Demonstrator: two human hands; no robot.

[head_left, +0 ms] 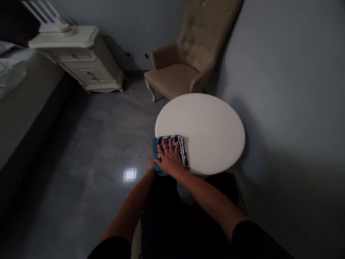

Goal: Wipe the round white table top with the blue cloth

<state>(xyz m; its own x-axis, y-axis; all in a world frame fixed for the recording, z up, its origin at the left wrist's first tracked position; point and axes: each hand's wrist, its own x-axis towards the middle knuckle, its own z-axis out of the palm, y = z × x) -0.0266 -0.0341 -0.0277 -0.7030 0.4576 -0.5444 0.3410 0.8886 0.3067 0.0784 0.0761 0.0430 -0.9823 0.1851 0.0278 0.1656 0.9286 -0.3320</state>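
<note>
A folded cloth (183, 153), seemingly a towel, lies at the near left edge of the round white table (210, 129). It is dark with a pale pattern, and a teal part shows along its left side. My right hand (169, 158) rests flat on top of it, fingers spread. Beside the cloth's left side, at the table's edge, is my left hand (151, 164). The cloth hides most of that hand's fingers, so its grip does not show.
Behind the table stands a tan tufted armchair (172, 77). A white nightstand (93, 68) is at the back left, near a bed (29, 93). The grey wall (291, 90) runs close along the table's right. A bright square (129, 175) shows on the floor.
</note>
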